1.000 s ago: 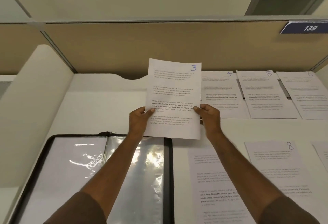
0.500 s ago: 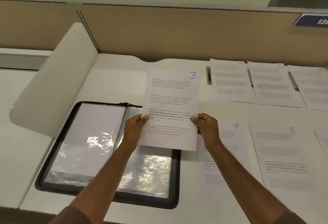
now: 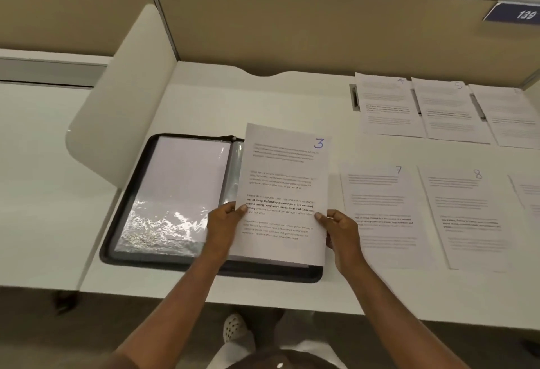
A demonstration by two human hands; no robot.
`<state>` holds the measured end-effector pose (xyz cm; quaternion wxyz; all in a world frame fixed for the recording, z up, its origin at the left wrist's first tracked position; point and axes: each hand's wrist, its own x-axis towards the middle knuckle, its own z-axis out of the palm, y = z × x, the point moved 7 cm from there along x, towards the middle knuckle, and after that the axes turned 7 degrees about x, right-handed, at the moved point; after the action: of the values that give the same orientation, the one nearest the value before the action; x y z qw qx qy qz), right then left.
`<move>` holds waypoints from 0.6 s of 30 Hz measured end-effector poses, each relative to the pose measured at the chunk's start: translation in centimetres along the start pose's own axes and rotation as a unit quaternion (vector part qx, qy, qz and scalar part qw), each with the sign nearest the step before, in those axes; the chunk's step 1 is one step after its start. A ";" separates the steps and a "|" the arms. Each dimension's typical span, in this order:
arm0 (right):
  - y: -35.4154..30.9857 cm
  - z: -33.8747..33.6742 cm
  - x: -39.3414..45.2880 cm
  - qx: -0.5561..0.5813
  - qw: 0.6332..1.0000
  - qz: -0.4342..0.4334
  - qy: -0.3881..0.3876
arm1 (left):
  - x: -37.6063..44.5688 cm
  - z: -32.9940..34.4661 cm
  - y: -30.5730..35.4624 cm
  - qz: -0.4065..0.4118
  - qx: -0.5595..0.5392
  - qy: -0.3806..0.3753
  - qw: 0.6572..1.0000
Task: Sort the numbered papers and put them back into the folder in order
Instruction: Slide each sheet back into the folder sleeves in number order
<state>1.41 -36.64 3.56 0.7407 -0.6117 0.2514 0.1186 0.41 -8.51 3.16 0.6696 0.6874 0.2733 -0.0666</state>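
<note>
Between my left hand (image 3: 224, 224) and right hand (image 3: 340, 231), both pinching its edges, paper 3 (image 3: 283, 193) hangs over the open folder (image 3: 175, 193).

I can't read the body text on sheet 3 (image 3: 285, 193), which hides the right half of the folder (image 3: 163, 193). Far right, one sheet's (image 3: 508, 117) number is too faint, and another sheet (image 3: 527, 193) is cut off by the edge.
</note>
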 end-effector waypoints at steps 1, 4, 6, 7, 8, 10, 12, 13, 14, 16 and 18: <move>0.9 0.2 -1.0 0.012 1.000 0.008 0.006 | -0.3 -0.4 -0.3 0.004 0.001 -0.002 1.000; 3.1 0.8 -3.7 0.054 0.998 0.026 0.020 | -0.8 -1.3 -1.0 0.004 0.013 -0.004 1.000; 4.2 1.2 -5.1 0.067 0.997 0.031 0.027 | -1.1 -1.7 -1.4 -0.002 0.026 -0.010 1.000; 4.6 1.3 -5.7 0.068 0.997 0.034 0.030 | -1.4 -1.8 -1.6 -0.003 0.032 -0.015 0.999; 5.0 1.5 -6.1 0.069 0.996 0.038 0.034 | -1.6 -2.0 -1.7 -0.002 0.036 -0.019 0.999; 5.8 1.8 -7.0 0.071 0.995 0.050 0.041 | -2.1 -2.6 -2.0 -0.004 0.040 -0.022 0.999; 6.5 2.0 -7.8 0.065 0.995 0.066 0.046 | -2.5 -3.2 -2.8 -0.019 0.040 -0.028 0.999; 6.8 2.1 -8.3 0.059 0.995 0.072 0.046 | -2.6 -3.5 -3.3 -0.026 0.040 -0.032 0.998; 7.1 2.1 -8.7 0.051 0.994 0.079 0.048 | -2.8 -3.8 -3.8 -0.033 0.040 -0.036 0.998; 7.7 1.9 -9.4 0.042 0.993 0.097 0.045 | -3.3 -4.4 -4.9 -0.047 0.037 -0.046 0.997; 8.3 1.7 -10.0 0.041 0.992 0.117 0.032 | -4.1 -4.8 -5.9 -0.059 0.038 -0.062 0.996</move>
<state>-10.63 -31.80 1.95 0.7376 -0.5508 0.3498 0.1741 -7.08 -5.32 0.23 0.6540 0.6893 0.2683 -0.1587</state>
